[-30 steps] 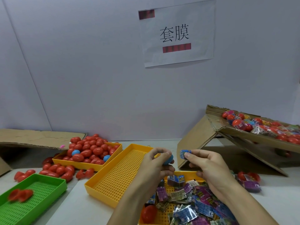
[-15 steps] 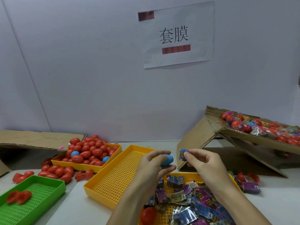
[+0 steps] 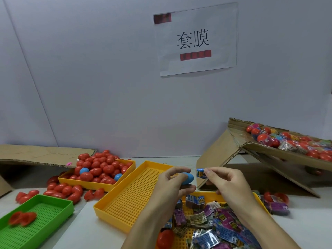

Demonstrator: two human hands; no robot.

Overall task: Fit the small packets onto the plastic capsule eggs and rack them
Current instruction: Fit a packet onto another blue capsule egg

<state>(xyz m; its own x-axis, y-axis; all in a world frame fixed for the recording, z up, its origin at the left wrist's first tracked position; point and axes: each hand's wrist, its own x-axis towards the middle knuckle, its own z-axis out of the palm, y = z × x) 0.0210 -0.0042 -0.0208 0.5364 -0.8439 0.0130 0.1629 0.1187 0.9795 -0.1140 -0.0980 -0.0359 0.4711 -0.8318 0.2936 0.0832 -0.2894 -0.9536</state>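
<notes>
Blue capsule egg (image 3: 187, 178) held in left hand (image 3: 172, 186), fingers curled round it, forefinger arched over its top and thumb beneath, its rounded end poking out rightward past the fingertips; small blue packet (image 3: 200, 173) pinched between thumb and forefinger of right hand (image 3: 228, 184), remaining fingers loosely curled below; packet just right of the egg's exposed end, a narrow gap between them, not touching; both raised above the table. Under the left fingers and to their left: long yellow perforated tray (image 3: 129, 198), nothing seen in its visible part. Under the right fingers and wrist: second yellow tray (image 3: 212, 195) heaped with loose packets (image 3: 212, 223) in purple, blue and silver, one red egg (image 3: 165, 239) at its near left corner. Far left of the left fingers: yellow bin (image 3: 86, 184) piled with red eggs (image 3: 100, 168) and two blue ones, more red eggs spilled on the table in front of it; green perforated tray (image 3: 45, 218) nearer still, holding red egg halves (image 3: 22, 218), slightly blurred. Right of and beyond the right fingers: slanted cardboard rack (image 3: 280, 157) carrying wrapped eggs (image 3: 287, 141); a few wrapped pieces (image 3: 276, 203) lie on the table below it. Flat cardboard sheet (image 3: 36, 155) at far left; paper sign (image 3: 195, 40) on the wall.
</notes>
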